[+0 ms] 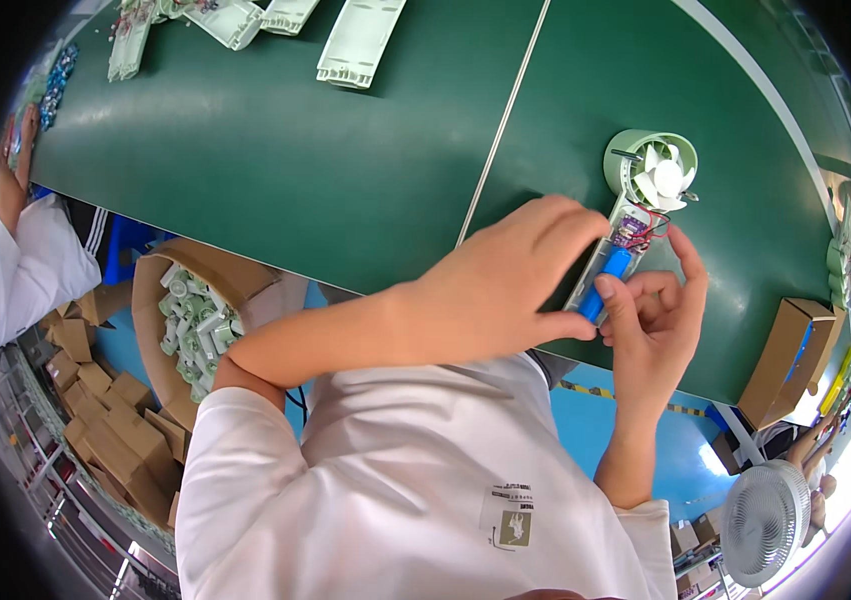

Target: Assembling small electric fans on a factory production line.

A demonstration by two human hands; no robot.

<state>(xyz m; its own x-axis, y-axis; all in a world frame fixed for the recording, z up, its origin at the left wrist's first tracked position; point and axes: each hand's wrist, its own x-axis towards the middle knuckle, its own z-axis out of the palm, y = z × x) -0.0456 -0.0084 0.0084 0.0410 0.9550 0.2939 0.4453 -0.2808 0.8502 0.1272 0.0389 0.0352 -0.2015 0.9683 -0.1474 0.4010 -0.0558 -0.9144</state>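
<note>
Near the front edge of the green desk (345, 170), the left hand (490, 290) and right hand (657, 325) pinch their fingers on a blue battery (607, 280) in the small, light fan (645, 195), which looks easy to break, so hold its hard sides.

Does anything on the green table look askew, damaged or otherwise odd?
Nothing looks damaged or spilled. The handheld fan lies open, its circuit board and red wires exposed, while the left hand and right hand hold a blue battery at its handle. Loose pale-green shells lie unevenly at the far edge.
</note>
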